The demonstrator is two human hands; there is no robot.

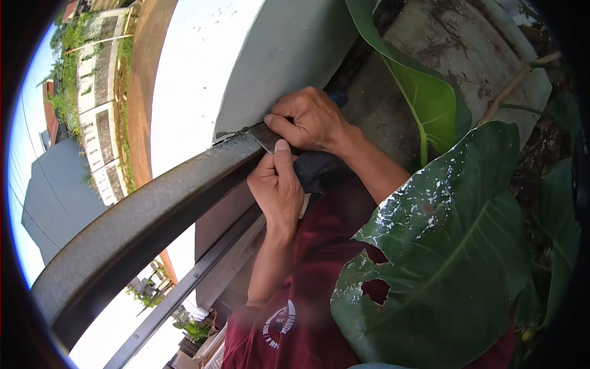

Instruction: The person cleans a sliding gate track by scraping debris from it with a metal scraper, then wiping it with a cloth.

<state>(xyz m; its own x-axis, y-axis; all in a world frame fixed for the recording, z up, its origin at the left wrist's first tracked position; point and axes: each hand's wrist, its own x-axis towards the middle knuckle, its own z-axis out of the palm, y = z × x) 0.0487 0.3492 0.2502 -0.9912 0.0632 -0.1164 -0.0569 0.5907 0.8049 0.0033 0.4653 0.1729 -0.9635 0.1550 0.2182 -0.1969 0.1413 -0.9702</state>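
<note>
My right hand [310, 120] is closed round a scraper, with its thumb bent toward the flat grey blade [263, 136]. A bit of blue [338, 99], perhaps the handle's end, shows behind that hand. The blade lies on the grey metal rail [166, 184], where the rail meets the white wall [270, 67]. My left hand [279, 187] is closed just below, its thumb pressed to the blade's lower edge and its fingers curled out of sight. Dark cloth [319, 172] hangs behind the hands.
A large green leaf [442, 258], torn and flecked with white, covers the lower right. Another leaf [430, 104] hangs at upper right, before a stained slab [479, 67]. A second, thinner rail [184, 286] runs below the first. Buildings and greenery stand beyond at left.
</note>
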